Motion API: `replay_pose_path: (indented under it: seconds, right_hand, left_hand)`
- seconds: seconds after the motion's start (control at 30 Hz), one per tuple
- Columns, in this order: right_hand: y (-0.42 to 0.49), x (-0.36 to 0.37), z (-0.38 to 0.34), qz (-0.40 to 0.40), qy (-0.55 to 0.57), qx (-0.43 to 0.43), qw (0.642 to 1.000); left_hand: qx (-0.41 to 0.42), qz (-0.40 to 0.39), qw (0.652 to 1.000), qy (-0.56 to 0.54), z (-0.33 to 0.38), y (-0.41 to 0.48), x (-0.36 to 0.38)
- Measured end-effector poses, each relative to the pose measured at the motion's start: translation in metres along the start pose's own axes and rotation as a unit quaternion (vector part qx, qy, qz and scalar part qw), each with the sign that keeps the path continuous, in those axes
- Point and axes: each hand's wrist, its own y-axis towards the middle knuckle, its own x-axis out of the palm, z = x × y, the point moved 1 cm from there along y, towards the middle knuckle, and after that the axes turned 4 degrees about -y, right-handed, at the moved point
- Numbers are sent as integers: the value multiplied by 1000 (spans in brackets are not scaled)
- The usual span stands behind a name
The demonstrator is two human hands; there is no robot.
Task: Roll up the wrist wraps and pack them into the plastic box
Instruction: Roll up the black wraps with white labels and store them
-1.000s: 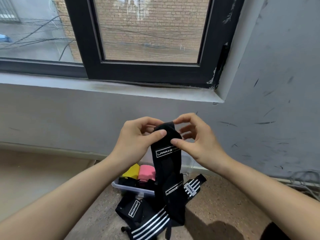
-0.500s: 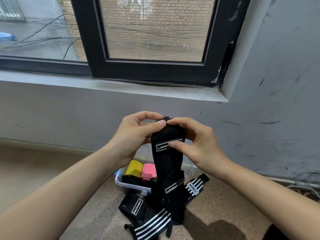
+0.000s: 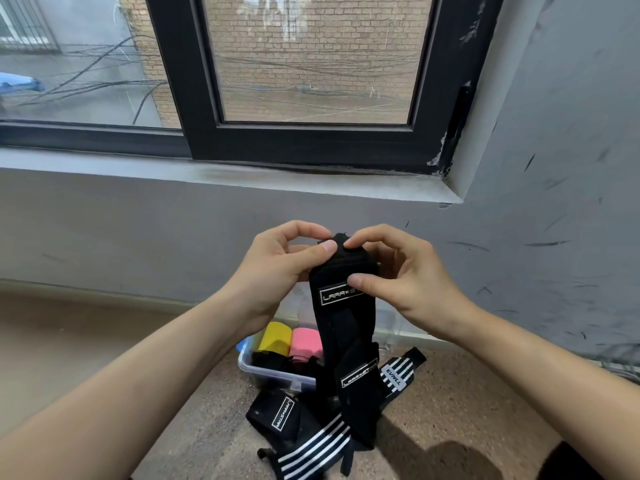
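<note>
A long black wrist wrap [image 3: 337, 327] with a white logo patch hangs in front of me. Its top end is folded over, pinched by my left hand [image 3: 277, 271] from the left and my right hand [image 3: 405, 282] from the right. The wrap's tail drapes down onto the floor. Below sits a clear plastic box [image 3: 273, 372] holding a yellow roll [image 3: 275, 337], a pink roll [image 3: 306, 342] and dark rolls. More loose wraps lie before the box: a black one [image 3: 277, 414] and a black-and-white striped one [image 3: 315, 455].
A grey wall with a window sill [image 3: 242, 174] rises behind the box. The floor [image 3: 450, 410] is speckled brown. Cables [image 3: 620, 368] lie at the far right by the wall. A dark object [image 3: 568, 462] shows at the lower right edge.
Both hands have folded the wrap's top end further down, so the logo patch sits just under my thumbs. The hands have closed in together on the fold.
</note>
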Motion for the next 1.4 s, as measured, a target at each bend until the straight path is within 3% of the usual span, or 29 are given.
replay_pose_path:
  seconds: [0.13,0.23,0.37,0.53,0.63,0.73,0.83,0.97,1.1,1.27,1.4]
  right_hand:
    - [-1,4,2,35,49,31,998]
    - [1,2,4,61,108,71,990]
    - [2,0,6,60,197,127,970]
    - [1,-2,2,28,275,174,945]
    - [1,-5,2,0,228,161,960]
    - [0,-8,0,-8,131,113,985]
    - [-2,-13,-3,-7,24,44,999]
    - [-5,-11,-3,-9,-52,-44,998]
    - [-6,-7,-4,-4,-118,-94,989]
    - [-4,-5,-4,32,-89,-91,991]
    - [-2,-4,-7,41,32,-5,999]
  left_hand:
    - [15,13,999,37,-3,1,2]
    - [116,24,977,178,-6,0,1]
    - [249,-44,922,294,-11,-4,1]
    - [308,-57,892,325,-13,-1,1]
    - [325,-38,887,327,-13,-1,1]
    - [307,-20,901,306,-14,-1,2]
    - [238,-1,943,233,-10,-1,2]
    - [98,14,993,69,-5,-2,6]
    - [9,17,999,-30,-2,-3,9]
    - [0,14,999,-36,-4,-5,9]
    - [104,-2,988,111,-2,-6,6]
